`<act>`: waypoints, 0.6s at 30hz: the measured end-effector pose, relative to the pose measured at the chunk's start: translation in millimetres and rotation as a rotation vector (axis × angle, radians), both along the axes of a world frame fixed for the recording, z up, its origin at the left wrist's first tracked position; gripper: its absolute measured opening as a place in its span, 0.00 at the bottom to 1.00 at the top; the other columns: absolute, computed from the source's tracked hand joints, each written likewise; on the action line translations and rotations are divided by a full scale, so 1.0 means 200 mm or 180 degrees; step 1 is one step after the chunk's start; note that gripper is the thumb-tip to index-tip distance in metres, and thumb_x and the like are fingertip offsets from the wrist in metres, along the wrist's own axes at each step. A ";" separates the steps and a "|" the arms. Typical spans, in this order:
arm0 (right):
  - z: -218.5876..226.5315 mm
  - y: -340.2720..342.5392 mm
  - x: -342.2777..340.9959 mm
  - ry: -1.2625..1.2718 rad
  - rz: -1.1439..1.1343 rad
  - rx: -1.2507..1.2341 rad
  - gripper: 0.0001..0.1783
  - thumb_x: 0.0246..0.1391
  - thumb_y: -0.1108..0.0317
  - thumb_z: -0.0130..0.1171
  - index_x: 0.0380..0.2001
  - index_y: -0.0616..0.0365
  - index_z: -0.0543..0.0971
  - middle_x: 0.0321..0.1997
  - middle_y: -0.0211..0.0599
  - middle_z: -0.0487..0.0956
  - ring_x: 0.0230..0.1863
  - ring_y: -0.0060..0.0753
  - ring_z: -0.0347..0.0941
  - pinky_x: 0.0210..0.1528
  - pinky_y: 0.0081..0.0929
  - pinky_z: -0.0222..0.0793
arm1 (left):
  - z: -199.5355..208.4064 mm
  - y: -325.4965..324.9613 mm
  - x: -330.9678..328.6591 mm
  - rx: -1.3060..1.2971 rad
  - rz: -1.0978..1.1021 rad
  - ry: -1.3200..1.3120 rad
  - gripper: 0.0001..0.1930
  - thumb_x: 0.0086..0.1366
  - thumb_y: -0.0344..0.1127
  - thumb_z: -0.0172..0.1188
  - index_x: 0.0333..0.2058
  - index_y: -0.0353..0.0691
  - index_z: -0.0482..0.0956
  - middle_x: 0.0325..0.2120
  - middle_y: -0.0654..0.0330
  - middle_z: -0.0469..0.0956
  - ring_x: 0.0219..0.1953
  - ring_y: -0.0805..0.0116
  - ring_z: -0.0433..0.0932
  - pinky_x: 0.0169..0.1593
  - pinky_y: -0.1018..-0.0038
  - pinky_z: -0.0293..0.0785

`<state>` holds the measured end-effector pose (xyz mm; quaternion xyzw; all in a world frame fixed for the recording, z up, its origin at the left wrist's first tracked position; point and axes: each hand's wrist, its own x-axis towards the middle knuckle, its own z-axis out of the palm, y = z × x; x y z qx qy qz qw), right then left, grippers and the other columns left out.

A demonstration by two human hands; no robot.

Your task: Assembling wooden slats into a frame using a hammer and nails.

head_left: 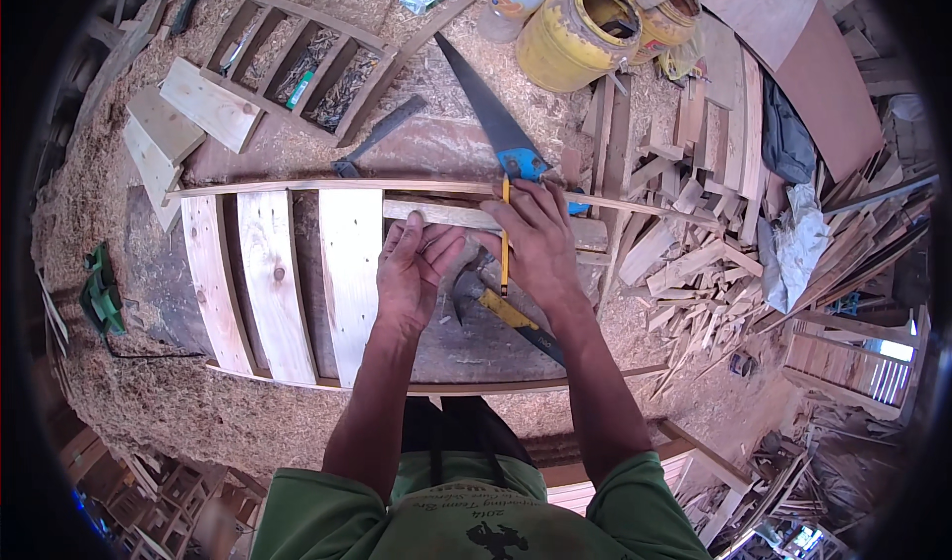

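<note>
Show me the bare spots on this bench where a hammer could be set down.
Bare dark bench top lies below the left hand, bordered by the third slat and the lower rail. Another sawdust patch sits between the nail tray and the upper rail. Right of the right hand, the offcut pile crowds everything.

The right hand (535, 238) holds a yellow pencil (504, 233) upright, its tip against a thin wooden strip (297, 187) running across the bench (446, 149). The left hand (412, 268) presses flat on a short slat (451, 213) just beside it. A claw hammer (501, 307) lies under both hands. Three pale slats (273, 282) sit to the left; a blue-handled handsaw (491, 114) lies farther away, near a yellow bucket (575, 40).
</note>
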<state>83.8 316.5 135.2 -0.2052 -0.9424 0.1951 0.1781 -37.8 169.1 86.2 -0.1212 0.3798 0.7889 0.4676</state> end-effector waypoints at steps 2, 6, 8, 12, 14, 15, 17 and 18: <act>-0.03 -0.01 0.02 -0.0155 -0.0029 0.0189 0.22 0.51 0.66 0.73 0.50 0.54 0.84 0.61 0.38 0.80 0.67 0.50 0.71 0.70 0.47 0.65 | -0.01 -0.01 0.00 -0.0055 -0.0033 0.0077 0.18 0.78 0.47 0.57 0.50 0.36 0.73 0.46 0.47 0.83 0.50 0.56 0.86 0.56 0.64 0.86; -0.17 -0.01 0.06 0.0052 -0.0269 0.0032 0.24 0.50 0.67 0.73 0.52 0.50 0.85 0.63 0.39 0.78 0.68 0.49 0.68 0.71 0.50 0.64 | 0.00 0.01 0.01 0.0272 -0.0117 -0.0076 0.27 0.78 0.57 0.53 0.55 0.36 0.71 0.50 0.44 0.80 0.55 0.52 0.83 0.62 0.59 0.82; -0.21 0.00 0.06 0.0124 -0.0333 0.0063 0.24 0.50 0.68 0.72 0.53 0.49 0.86 0.62 0.40 0.77 0.69 0.49 0.67 0.72 0.53 0.61 | -0.01 0.02 0.00 0.0248 -0.0110 -0.0032 0.28 0.78 0.59 0.52 0.55 0.36 0.71 0.51 0.43 0.79 0.56 0.52 0.82 0.62 0.58 0.81; -0.21 -0.01 0.03 0.0100 -0.0384 0.0278 0.23 0.50 0.67 0.73 0.52 0.46 0.86 0.63 0.39 0.76 0.69 0.49 0.66 0.72 0.53 0.61 | -0.03 0.03 -0.03 0.0097 -0.0098 -0.0006 0.28 0.77 0.58 0.54 0.56 0.36 0.71 0.51 0.43 0.79 0.55 0.52 0.83 0.61 0.59 0.82; -0.22 -0.01 0.03 0.0074 -0.0414 0.0286 0.23 0.50 0.66 0.73 0.52 0.45 0.86 0.63 0.38 0.76 0.69 0.48 0.66 0.71 0.52 0.61 | -0.04 0.04 -0.03 -0.0018 -0.0106 0.0034 0.24 0.77 0.53 0.57 0.54 0.36 0.71 0.50 0.44 0.80 0.54 0.53 0.83 0.61 0.59 0.83; -0.22 0.00 0.02 0.0061 -0.0423 0.0273 0.23 0.50 0.65 0.73 0.52 0.44 0.86 0.63 0.38 0.76 0.69 0.47 0.67 0.71 0.52 0.61 | -0.04 0.04 -0.03 -0.0130 -0.0105 0.0083 0.21 0.77 0.49 0.59 0.53 0.37 0.72 0.49 0.46 0.81 0.54 0.54 0.83 0.60 0.60 0.83; -0.22 0.00 0.02 0.0051 -0.0432 0.0262 0.23 0.50 0.65 0.73 0.52 0.44 0.87 0.63 0.37 0.76 0.69 0.47 0.67 0.71 0.51 0.61 | -0.05 0.05 -0.03 -0.0082 -0.0114 0.0104 0.17 0.76 0.45 0.60 0.52 0.37 0.72 0.48 0.47 0.82 0.53 0.54 0.84 0.59 0.60 0.84; -0.22 0.00 0.02 0.0039 -0.0466 0.0272 0.25 0.48 0.66 0.74 0.53 0.43 0.87 0.64 0.36 0.77 0.69 0.46 0.68 0.69 0.50 0.63 | -0.07 0.05 -0.03 -0.0033 -0.0122 0.0118 0.14 0.76 0.40 0.61 0.50 0.38 0.73 0.47 0.48 0.82 0.53 0.55 0.84 0.59 0.61 0.84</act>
